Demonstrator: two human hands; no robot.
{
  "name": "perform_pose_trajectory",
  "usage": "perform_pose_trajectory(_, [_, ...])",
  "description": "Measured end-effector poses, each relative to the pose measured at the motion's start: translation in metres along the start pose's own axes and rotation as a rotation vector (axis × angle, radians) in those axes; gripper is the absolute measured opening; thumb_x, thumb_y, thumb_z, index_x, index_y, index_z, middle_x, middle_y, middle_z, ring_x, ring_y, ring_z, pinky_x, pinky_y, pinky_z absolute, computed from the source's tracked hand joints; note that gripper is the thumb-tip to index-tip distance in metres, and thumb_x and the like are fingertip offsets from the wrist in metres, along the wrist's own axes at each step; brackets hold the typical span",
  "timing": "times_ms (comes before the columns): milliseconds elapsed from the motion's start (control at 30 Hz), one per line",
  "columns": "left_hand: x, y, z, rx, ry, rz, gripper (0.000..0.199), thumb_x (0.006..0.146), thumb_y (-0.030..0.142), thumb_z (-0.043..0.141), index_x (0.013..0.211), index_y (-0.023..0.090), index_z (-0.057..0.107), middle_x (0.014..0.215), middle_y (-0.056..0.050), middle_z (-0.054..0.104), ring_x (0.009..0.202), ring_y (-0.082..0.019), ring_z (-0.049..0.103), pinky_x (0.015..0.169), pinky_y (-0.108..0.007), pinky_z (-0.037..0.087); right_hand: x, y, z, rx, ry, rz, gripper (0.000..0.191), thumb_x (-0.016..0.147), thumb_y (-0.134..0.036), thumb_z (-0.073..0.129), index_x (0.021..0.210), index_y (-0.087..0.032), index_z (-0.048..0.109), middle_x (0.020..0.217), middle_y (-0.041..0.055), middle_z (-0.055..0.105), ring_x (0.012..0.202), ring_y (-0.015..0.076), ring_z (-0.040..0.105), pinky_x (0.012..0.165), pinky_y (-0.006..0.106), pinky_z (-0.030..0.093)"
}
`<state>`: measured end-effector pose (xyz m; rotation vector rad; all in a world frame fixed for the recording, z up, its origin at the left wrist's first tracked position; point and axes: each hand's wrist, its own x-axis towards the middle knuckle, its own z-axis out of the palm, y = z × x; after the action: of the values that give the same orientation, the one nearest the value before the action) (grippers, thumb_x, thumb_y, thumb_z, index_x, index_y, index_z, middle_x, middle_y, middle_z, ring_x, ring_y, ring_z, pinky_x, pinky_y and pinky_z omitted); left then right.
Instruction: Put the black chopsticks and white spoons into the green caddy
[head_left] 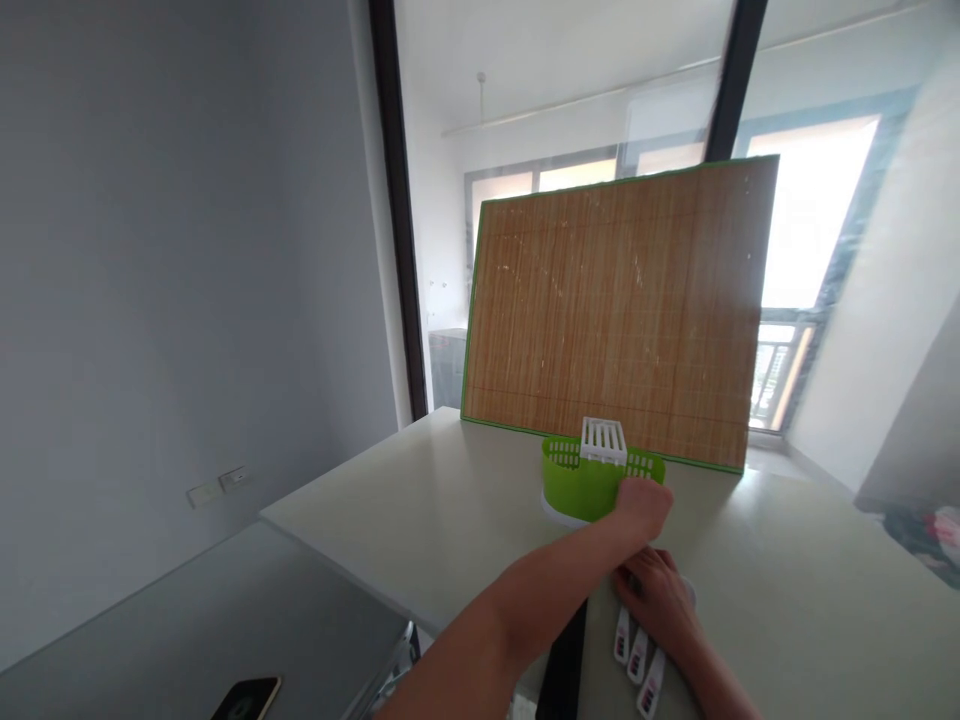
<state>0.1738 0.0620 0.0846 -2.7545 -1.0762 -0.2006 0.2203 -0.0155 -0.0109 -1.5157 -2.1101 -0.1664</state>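
A green basket [574, 490] with slotted sides, a white base and a white slatted piece [603, 440] on its rim stands on the white table. My left hand [645, 506] reaches across to the basket's right front side; its fingers are hidden behind the back of the hand. Below it, my right hand [663, 592] lies low over several white spoons [637, 655], its fingers curled in around them. Their labelled handles fan out toward me from under the palm, and a pale rounded end shows at its right edge. Most of their upper parts are covered.
A bamboo-patterned board [615, 310] with green edging leans upright against the glass behind the basket. A long black strip [564, 660] lies under my left forearm. On a lower grey surface [225, 610] at left rests a phone [247, 698]. The white tabletop [420, 490] ends at left.
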Motion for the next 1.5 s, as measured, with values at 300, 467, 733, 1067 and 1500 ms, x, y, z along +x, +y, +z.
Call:
perform_pose_trajectory(300, [-0.087, -0.026, 0.009, -0.21, 0.399, -0.086, 0.021, 0.088, 0.025, 0.041, 0.103, 0.022, 0.054, 0.099, -0.005, 0.057, 0.09, -0.016, 0.053, 0.076, -0.026, 0.043, 0.0, 0.004, 0.002, -0.01, 0.013, -0.003, 0.015, 0.081, -0.021, 0.046, 0.08, -0.024, 0.06, 0.079, 0.0019, 0.064, 0.08, 0.0183, 0.055, 0.078, 0.032, 0.035])
perform_pose_trajectory(467, [-0.16, -0.068, 0.044, -0.351, 0.228, -0.351, 0.014, 0.084, 0.031, 0.047, 0.094, 0.023, 0.054, 0.09, 0.001, 0.057, 0.082, -0.014, 0.054, 0.072, -0.024, 0.04, 0.003, -0.004, -0.003, 0.032, 0.006, -0.041, 0.017, 0.082, -0.023, 0.045, 0.086, -0.025, 0.062, 0.079, 0.0015, 0.062, 0.081, 0.0185, 0.053, 0.078, 0.033, 0.034])
perform_pose_trajectory(733, [-0.193, -0.065, 0.067, -0.411, 0.168, -0.371, 0.029, 0.073, 0.047, 0.06, 0.088, 0.023, 0.055, 0.091, 0.0, 0.057, 0.089, -0.017, 0.051, 0.074, -0.026, 0.037, 0.003, -0.01, -0.005, 0.037, -0.055, -0.086, 0.022, 0.083, -0.026, 0.045, 0.095, -0.028, 0.064, 0.082, 0.0018, 0.063, 0.085, 0.0193, 0.052, 0.078, 0.034, 0.033])
perform_pose_trajectory(1067, [-0.201, -0.073, 0.057, -0.336, 0.044, -0.411, 0.026, 0.076, 0.043, 0.057, 0.093, 0.024, 0.056, 0.096, 0.0, 0.056, 0.09, -0.018, 0.054, 0.075, -0.026, 0.04, 0.002, -0.004, -0.003, 0.046, -0.066, -0.08, 0.023, 0.081, -0.028, 0.045, 0.094, -0.027, 0.064, 0.085, 0.0016, 0.064, 0.086, 0.0191, 0.053, 0.077, 0.034, 0.034])
perform_pose_trajectory(1500, [-0.201, -0.111, 0.049, -0.008, -0.114, -0.506, 0.025, 0.079, 0.006, 0.037, 0.095, 0.009, 0.056, 0.086, -0.014, 0.061, 0.082, -0.024, 0.059, 0.069, -0.032, 0.044, 0.002, 0.001, -0.001, 0.051, -0.029, -0.042, 0.021, 0.081, -0.026, 0.045, 0.087, -0.026, 0.064, 0.083, 0.0022, 0.063, 0.083, 0.0193, 0.053, 0.076, 0.034, 0.036])
